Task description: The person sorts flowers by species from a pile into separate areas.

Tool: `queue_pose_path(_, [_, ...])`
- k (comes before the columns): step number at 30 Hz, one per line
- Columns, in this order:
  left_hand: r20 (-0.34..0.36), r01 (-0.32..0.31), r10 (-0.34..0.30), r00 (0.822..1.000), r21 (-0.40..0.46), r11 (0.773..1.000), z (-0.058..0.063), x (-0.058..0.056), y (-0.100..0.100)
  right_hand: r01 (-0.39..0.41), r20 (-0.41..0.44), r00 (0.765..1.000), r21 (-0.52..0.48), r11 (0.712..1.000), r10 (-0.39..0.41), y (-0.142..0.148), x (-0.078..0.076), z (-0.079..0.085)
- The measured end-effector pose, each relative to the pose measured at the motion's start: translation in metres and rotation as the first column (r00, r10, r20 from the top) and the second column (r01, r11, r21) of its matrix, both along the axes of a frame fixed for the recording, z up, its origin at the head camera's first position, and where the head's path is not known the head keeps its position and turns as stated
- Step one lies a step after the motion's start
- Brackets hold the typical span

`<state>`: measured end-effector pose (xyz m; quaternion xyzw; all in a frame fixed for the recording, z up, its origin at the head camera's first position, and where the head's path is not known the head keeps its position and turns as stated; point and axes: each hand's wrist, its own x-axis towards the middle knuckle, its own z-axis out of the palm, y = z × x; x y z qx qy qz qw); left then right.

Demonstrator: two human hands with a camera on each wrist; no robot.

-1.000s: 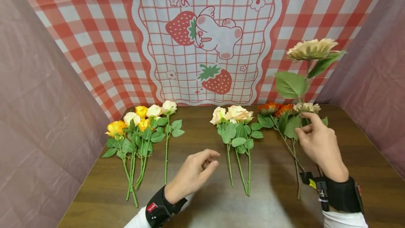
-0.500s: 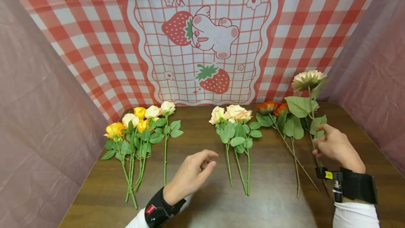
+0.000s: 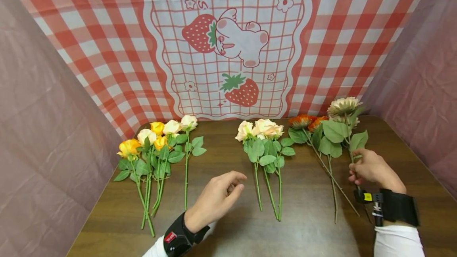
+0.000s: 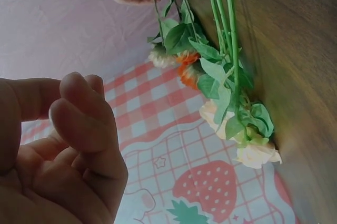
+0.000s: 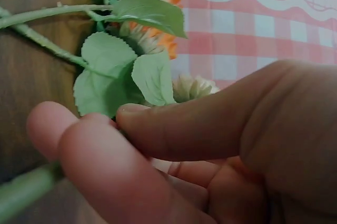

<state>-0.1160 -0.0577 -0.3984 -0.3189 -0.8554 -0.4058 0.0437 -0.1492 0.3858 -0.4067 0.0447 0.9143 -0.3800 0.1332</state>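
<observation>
My right hand pinches the stem of a cream, many-petalled flower at the table's right side. Its head tilts up at the back, overlapping a second cream flower. In the right wrist view the thumb and fingertips close on the green stem. Two orange flowers with long crossing stems lie just left of it. My left hand hovers with loosely bent fingers and holds nothing. Peach roses with green stems lie between the hands, nearest to the left fingertips.
Yellow roses and pale roses lie bunched at the left of the wooden table, one pale rose slightly apart. Behind stands a red-checked strawberry cloth; pinkish drapes close off both sides.
My right hand has moved right and toward me, lowering the cream flower from high above the table down beside the orange ones. The left hand stays in place.
</observation>
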Motion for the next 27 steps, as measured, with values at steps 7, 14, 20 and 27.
queue_pose_path(7, [-0.002,0.021,-0.021,1.000,-0.024,0.999,-0.002,0.000,0.000,-0.007,0.023,1.000,0.031,0.999,0.007,0.001,-0.001,-0.005])
queue_pose_path(14, [-0.012,0.028,-0.028,1.000,-0.054,0.998,-0.002,0.000,0.000,-0.027,-0.005,1.000,0.161,0.987,0.029,0.000,-0.002,-0.006])
queue_pose_path(20, [-0.004,0.036,-0.037,0.999,-0.064,0.997,-0.003,0.001,-0.001,-0.022,0.039,0.999,0.212,0.977,0.014,-0.003,-0.002,-0.003])
queue_pose_path(27, [-0.015,0.001,-0.002,1.000,-0.111,0.994,0.003,-0.003,-0.008,0.004,0.027,1.000,0.305,0.952,-0.013,-0.009,0.003,0.005])
